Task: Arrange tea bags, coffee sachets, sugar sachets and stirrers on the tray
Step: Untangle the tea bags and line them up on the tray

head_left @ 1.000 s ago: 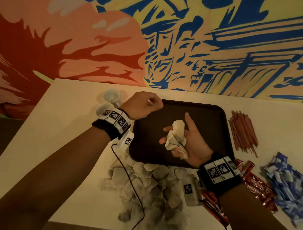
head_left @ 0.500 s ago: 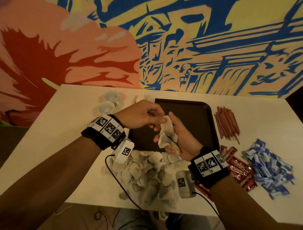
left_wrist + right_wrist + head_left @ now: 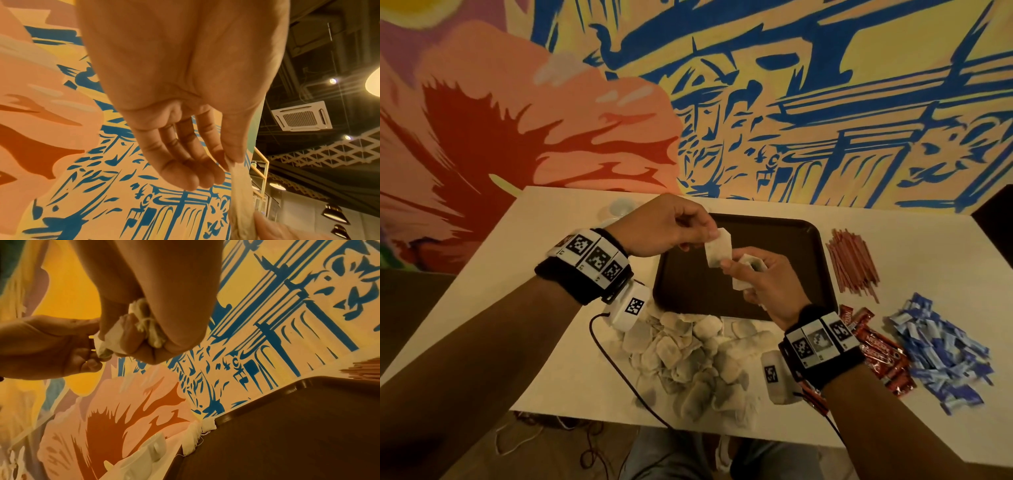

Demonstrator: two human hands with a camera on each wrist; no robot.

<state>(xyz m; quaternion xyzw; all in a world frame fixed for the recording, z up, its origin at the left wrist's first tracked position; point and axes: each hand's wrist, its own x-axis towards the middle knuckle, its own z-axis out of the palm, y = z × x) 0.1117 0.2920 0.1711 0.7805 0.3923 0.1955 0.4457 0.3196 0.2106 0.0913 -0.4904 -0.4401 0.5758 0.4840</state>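
separating one tea bag [image 3: 718, 251] from the bunch of tea bags [image 3: 748, 272], we work above the brown tray [image 3: 804, 246]. to do this well, we judge that we should draw the single bag away slowly, keep its string clear of the others, and lay it flat at one end of the tray so that room is left for the other kinds. our left hand [image 3: 664, 228] pinches the bag's upper corner between thumb and forefinger, the other fingers [image 3: 185, 170] loosely curled and touching nothing. our right hand [image 3: 770, 284] is closed around the bunch, and its fingertips also touch the lower edge of the single bag. the tray's floor appears bare. on the worktop [image 3: 482, 308] the tea bag heap [image 3: 698, 356] lies just before the tray, the red stirrers [image 3: 852, 262] beside its right rim, the red coffee sachets [image 3: 880, 353] and blue sugar sachets [image 3: 945, 349] nearer our right arm.
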